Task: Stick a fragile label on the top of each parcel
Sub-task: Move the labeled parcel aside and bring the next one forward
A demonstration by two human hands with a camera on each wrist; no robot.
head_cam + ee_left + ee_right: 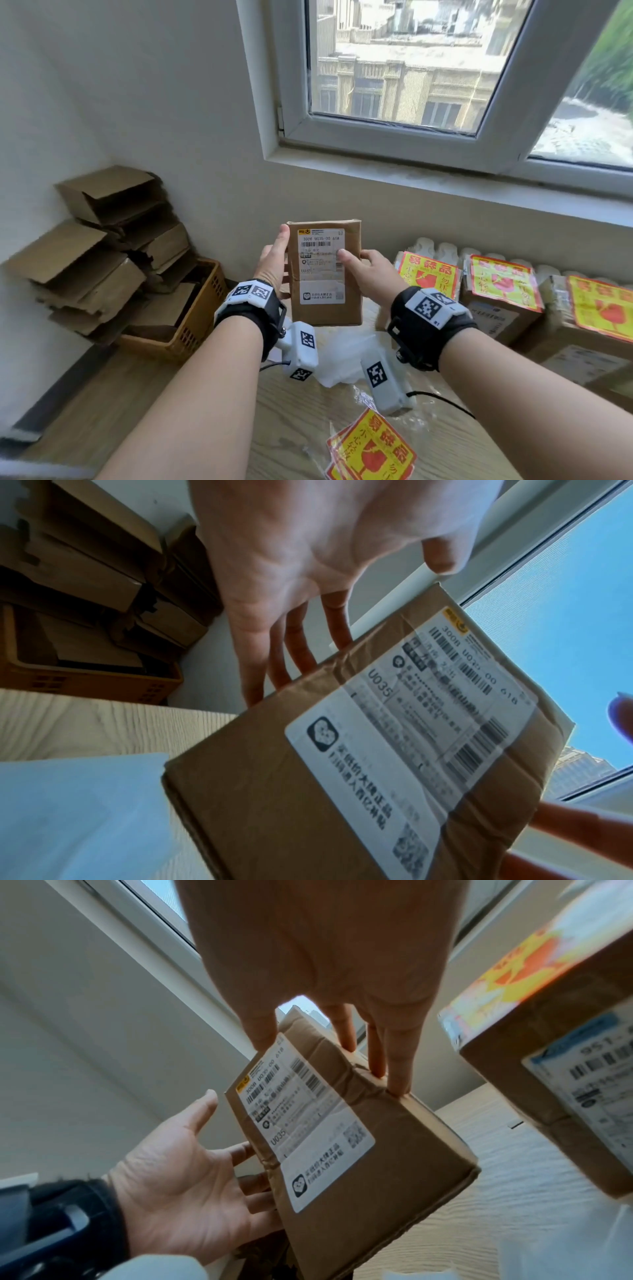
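A brown parcel (325, 305) (274, 804) (404, 1150) with a white shipping label facing me is held upright above the wooden table (291, 414). My left hand (274, 260) (291, 561) (171, 1177) supports its left side, straight fingers behind it and the thumb beside the edge. My right hand (366, 270) (325, 947) pinches the right side, thumb on the shipping label and fingers behind. A stack of yellow-and-red fragile labels (371, 448) in clear plastic lies on the table near me.
Three parcels with fragile labels on top (428, 274) (503, 277) (603, 308) stand at the right under the window; one (548, 1015) is close to my right hand. A white plastic bag (342, 356) lies below the held parcel. An orange basket (191, 329) with piled flattened cartons (102, 240) is at the left.
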